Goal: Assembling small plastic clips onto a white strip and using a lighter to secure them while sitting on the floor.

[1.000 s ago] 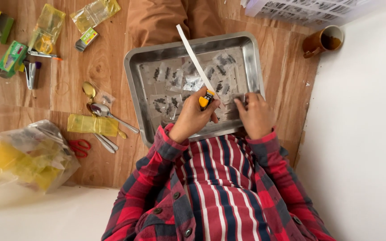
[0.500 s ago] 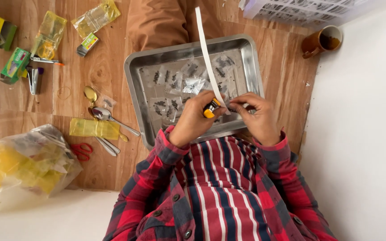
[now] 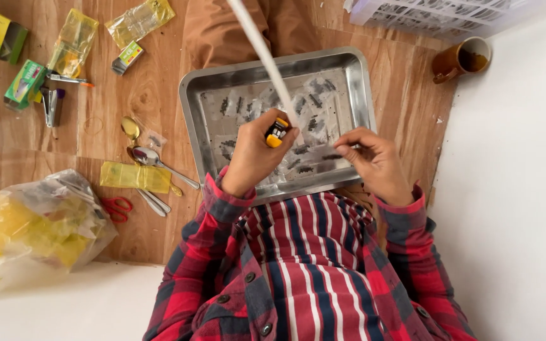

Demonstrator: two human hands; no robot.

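My left hand (image 3: 253, 161) grips the yellow and black handle of a long pale blade-like tool (image 3: 266, 60), whose blade rises steeply over the tray and leaves the top of the view. The metal tray (image 3: 369, 95) lies on the wooden floor in front of me, with several small dark pieces on clear film inside. My right hand (image 3: 377, 167) hovers over the tray's near right corner with thumb and fingertips pinched together. I cannot tell if anything small is between them. Red plaid sleeves cover both arms.
Left of the tray lie spoons (image 3: 153, 164), red scissors (image 3: 118, 205), yellow packets (image 3: 135, 177), green boxes (image 3: 25, 82) and a plastic bag of yellow packets (image 3: 33, 221). A brown mug (image 3: 462, 60) and a white basket (image 3: 450, 12) stand at the far right. A white surface borders the right.
My left hand has lifted the tool so its blade points up and away instead of lying low across the tray. My right hand has drawn off to the right, away from the handle.
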